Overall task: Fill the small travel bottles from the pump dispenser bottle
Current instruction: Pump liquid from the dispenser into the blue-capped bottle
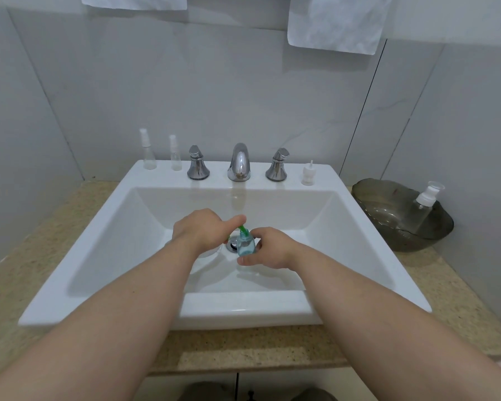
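Observation:
Over the white sink (324, 306), my right hand (269, 250) holds a small clear blue-tinted travel bottle (246, 246) upright above the drain. My left hand (198, 231) grips the pump dispenser bottle, most of which is hidden under the hand; only its green spout (243, 228) and a pale curved edge (211, 252) show. My thumb lies over the pump's top. The green spout tip points down into the small bottle's neck. Two clear travel spray bottles (149, 154) (175, 156) stand on the sink's back ledge at the left.
A chrome faucet (239, 163) with two handles (198, 166) (277, 166) stands on the back ledge, and a small white pump cap (307, 175) sits to its right. A dark bowl (388, 198) on the speckled counter holds a clear pump bottle (422, 206). White towels (339, 21) hang above.

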Motion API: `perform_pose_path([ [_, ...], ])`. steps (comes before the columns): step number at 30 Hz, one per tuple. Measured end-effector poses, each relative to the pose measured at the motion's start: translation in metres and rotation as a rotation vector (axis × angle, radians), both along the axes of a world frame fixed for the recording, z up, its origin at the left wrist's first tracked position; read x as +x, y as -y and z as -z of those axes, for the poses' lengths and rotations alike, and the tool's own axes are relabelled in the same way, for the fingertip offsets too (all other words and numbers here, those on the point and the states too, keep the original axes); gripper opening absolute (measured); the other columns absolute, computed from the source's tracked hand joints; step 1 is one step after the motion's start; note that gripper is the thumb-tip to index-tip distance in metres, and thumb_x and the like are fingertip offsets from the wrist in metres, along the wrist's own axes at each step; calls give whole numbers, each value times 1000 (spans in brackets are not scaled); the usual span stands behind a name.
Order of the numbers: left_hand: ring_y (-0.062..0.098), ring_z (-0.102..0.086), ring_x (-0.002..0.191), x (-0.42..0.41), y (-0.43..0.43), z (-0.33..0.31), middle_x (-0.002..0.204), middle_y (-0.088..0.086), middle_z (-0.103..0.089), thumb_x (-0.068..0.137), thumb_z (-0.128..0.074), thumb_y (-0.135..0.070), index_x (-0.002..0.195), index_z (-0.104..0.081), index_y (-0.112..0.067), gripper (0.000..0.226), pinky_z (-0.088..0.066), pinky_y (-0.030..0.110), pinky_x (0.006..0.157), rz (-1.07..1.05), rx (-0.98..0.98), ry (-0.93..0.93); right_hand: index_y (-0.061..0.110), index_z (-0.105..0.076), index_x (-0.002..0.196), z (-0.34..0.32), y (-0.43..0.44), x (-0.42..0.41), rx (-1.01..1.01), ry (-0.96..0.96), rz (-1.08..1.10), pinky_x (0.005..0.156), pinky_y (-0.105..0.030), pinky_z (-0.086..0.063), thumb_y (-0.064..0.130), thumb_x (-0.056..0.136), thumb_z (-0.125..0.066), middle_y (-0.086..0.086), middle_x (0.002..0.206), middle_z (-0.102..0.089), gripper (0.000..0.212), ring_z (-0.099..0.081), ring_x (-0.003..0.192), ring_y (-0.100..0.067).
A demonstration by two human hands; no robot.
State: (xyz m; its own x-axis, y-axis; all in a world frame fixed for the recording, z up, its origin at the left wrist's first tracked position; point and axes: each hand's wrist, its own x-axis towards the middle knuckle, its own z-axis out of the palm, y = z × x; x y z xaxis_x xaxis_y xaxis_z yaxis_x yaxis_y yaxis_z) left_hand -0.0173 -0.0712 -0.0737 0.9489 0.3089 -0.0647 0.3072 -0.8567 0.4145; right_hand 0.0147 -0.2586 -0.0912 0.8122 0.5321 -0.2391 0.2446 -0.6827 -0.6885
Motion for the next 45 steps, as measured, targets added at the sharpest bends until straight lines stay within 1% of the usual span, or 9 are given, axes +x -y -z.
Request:
perform_pose_path([
  [3, 19, -65, 80, 1, -1, 1, 82, -2, -71, 84, -44, -80, 77, -77, -19, 70, -44, 33, 70, 5, -1, -7, 30, -60, 112, 1, 0, 0, -10, 10, -2, 66, -21, -40, 38, 82, -85, 15, 87, -52, 40, -53, 77, -3],
  [9, 21, -64, 75, 3, 0, 0, 75, -1, -68, 86, -46, -66, 72, -76, -17, 59, -40, 31, 63, 16, 12, -9, 23, -64, 123, 1, -1, 0, -52, 44, -13, 66, -22, -40, 39, 81, -86, 14, 83, -52, 49, -52, 74, -3],
  [14, 21, -64, 74, 2, 1, 0, 72, -1, -66, 86, -47, -64, 70, -74, -17, 57, -40, 31, 63, 17, 32, -9, 22, -64, 125, 2, -1, 0, -69, 32, -14, 75, -27, -42, 40, 81, -86, 13, 84, -54, 52, -54, 76, -6],
  [18, 18, -65, 76, -1, -1, 1, 78, -3, -71, 85, -43, -79, 74, -77, -19, 70, -44, 32, 68, 11, 23, 10, 22, -64, 123, 0, -1, 0, -48, 20, -8, 74, -26, -42, 39, 82, -85, 14, 85, -53, 50, -53, 76, -5],
  [21, 16, -65, 77, -4, -2, 0, 76, -4, -70, 80, -30, -96, 70, -76, -22, 89, -47, 34, 75, 29, 9, 15, 23, -64, 124, 0, 0, 0, -17, 17, 5, 72, -24, -42, 38, 82, -85, 14, 87, -52, 49, -53, 76, -3],
  [24, 17, -65, 78, -5, -1, -2, 75, -3, -70, 78, -25, -98, 68, -75, -22, 92, -47, 34, 76, 32, 2, 20, 23, -63, 125, 0, 0, 0, -12, 14, 7, 71, -23, -42, 39, 82, -85, 15, 88, -52, 51, -53, 77, -3],
  [31, 18, -65, 77, -2, -2, 0, 77, -3, -71, 84, -43, -85, 77, -78, -17, 78, -43, 32, 68, 5, -12, 22, 24, -63, 123, 0, 0, 1, -11, 15, 16, 66, -20, -40, 39, 82, -85, 15, 87, -51, 49, -52, 76, -2],
  [36, 18, -65, 76, 1, -2, 0, 76, -2, -71, 85, -46, -75, 73, -77, -17, 66, -42, 31, 65, 13, -21, 20, 27, -62, 115, 1, -1, 0, -18, 9, 6, 65, -20, -39, 38, 81, -86, 16, 87, -49, 43, -51, 75, -2],
  [45, 21, -61, 69, 2, -2, 1, 64, -1, -60, 85, -48, -64, 72, -75, -13, 59, -39, 31, 61, 26, 0, 12, 23, -65, 123, 0, -1, -1, -50, 22, -12, 71, -25, -42, 39, 81, -86, 14, 86, -53, 50, -53, 76, -5],
])
